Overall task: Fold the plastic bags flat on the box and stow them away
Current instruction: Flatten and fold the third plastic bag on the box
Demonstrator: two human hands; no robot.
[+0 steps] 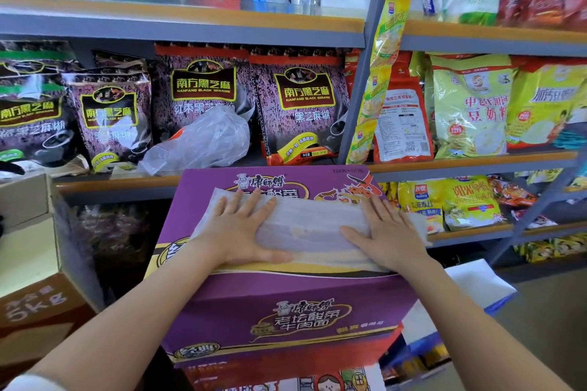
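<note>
A translucent plastic bag (313,230) lies folded into a long strip across the top of a purple noodle box (295,305). My left hand (239,228) presses flat on the strip's left part, fingers straight and spread. On the right part rests my right hand (382,230), also flat, thumb pointing left. A second plastic bag (203,141), crumpled and clear, sits on the shelf behind the box, in front of dark sesame packets.
Grey metal shelves (190,28) full of food packets rise right behind the box. Cardboard boxes (35,308) stand at the left. A white and blue box (460,298) sits low at the right, beside bare floor.
</note>
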